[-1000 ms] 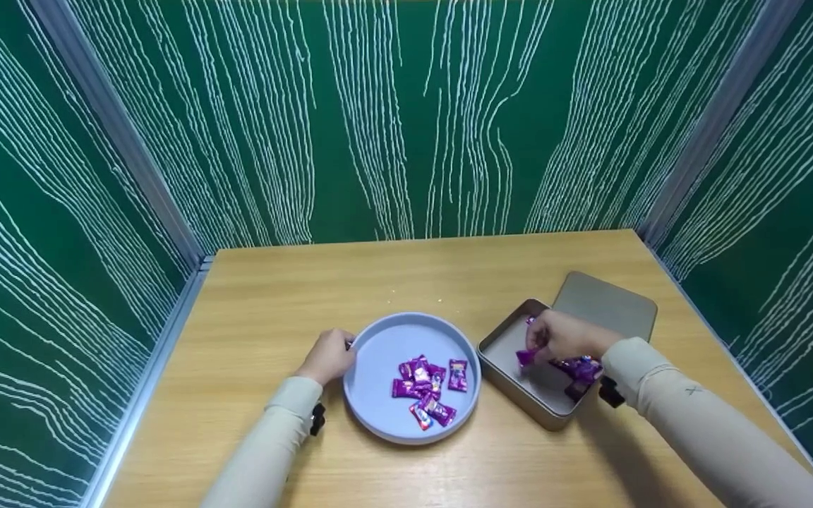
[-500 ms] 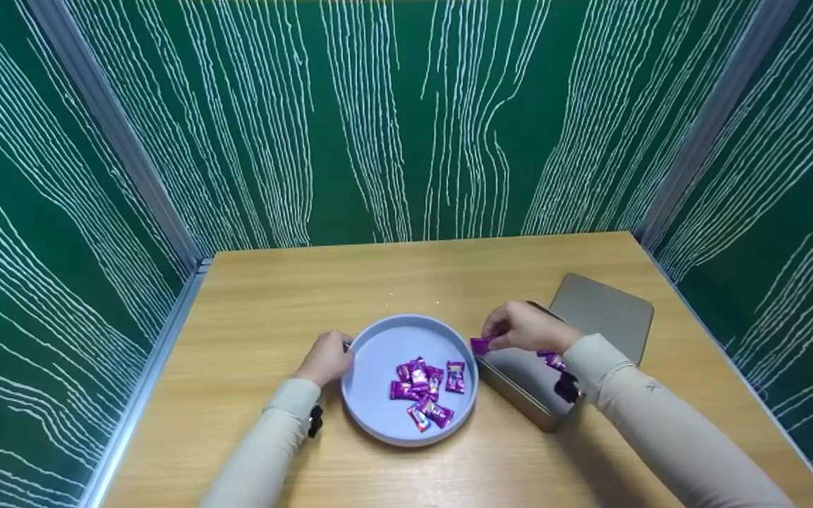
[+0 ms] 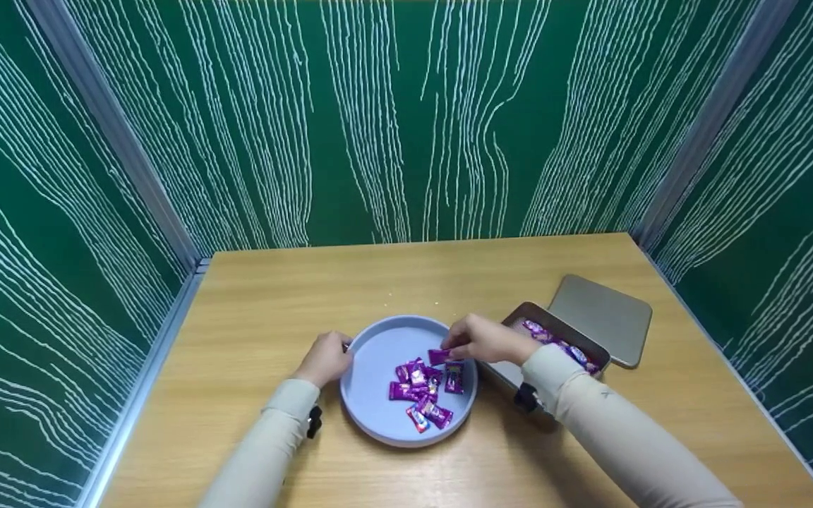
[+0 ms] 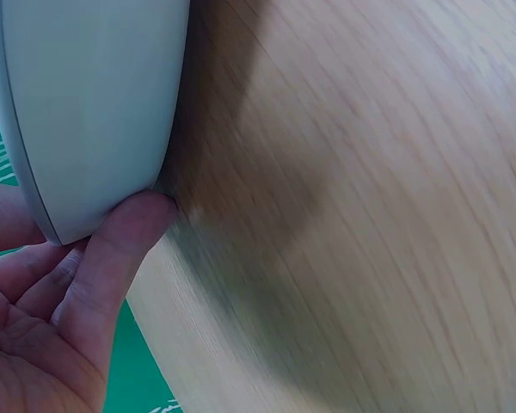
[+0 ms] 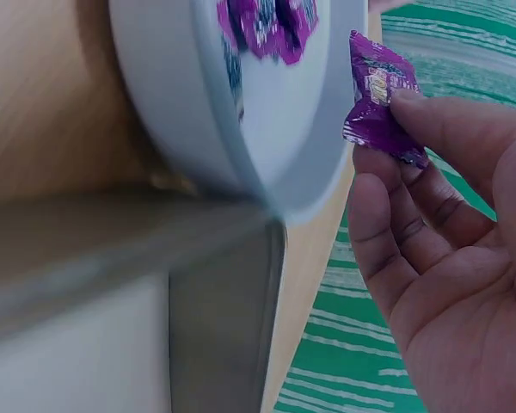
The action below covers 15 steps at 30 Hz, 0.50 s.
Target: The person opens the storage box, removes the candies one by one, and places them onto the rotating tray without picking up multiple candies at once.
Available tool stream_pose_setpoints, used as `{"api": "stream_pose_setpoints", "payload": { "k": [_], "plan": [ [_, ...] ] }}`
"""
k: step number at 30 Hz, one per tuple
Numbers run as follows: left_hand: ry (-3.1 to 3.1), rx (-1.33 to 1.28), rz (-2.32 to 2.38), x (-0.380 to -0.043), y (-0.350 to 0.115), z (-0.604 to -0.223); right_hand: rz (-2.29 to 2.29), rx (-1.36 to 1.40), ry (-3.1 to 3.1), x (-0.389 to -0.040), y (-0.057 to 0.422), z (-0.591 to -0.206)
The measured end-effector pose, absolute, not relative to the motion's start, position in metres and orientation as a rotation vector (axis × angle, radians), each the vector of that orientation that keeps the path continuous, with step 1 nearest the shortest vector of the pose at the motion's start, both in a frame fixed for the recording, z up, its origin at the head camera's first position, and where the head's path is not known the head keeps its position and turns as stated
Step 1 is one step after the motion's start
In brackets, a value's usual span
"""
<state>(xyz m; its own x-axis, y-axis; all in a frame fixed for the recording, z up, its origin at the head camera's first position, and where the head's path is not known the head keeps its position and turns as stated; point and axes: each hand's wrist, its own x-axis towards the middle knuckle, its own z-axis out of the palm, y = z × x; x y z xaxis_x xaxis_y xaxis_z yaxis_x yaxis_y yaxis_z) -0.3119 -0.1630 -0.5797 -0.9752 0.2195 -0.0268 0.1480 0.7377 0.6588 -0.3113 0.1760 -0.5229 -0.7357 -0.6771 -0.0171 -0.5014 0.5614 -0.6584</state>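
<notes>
A round pale-blue tray (image 3: 377, 363) stands on the table, with several purple wrapped candies (image 3: 417, 384) and one red-and-blue piece lying in it. My left hand (image 3: 327, 358) grips the tray's left edge; in the left wrist view its thumb (image 4: 125, 228) presses the tray's outer side. Over the tray's right part, my right hand (image 3: 485, 339) pinches a purple wrapped candy (image 5: 383, 99) between thumb and fingers. In the right wrist view that candy hangs clear of the tray rim. Just right of the tray is an open metal tin (image 3: 535, 311), partly hidden by my right forearm.
More purple candies (image 3: 565, 346) lie inside the tin along its far right side. The tin's flat lid (image 3: 600, 317) rests behind it on the wooden table (image 3: 293, 296). Green walls (image 3: 350, 141) with white wavy lines enclose the table's back and sides.
My right hand has brought a purple candy leftward out of the tin and over the tray. My left hand keeps its grip on the tray, which stays in place.
</notes>
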Motion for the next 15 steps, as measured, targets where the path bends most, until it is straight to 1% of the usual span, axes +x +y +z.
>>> {"api": "stream_pose_setpoints", "payload": {
  "k": [15],
  "plan": [
    [2.861,0.286,1.068,-0.310,-0.162,-0.580,-0.909,-0.950,2.532,-0.304,0.139,-0.545]
  ]
}}
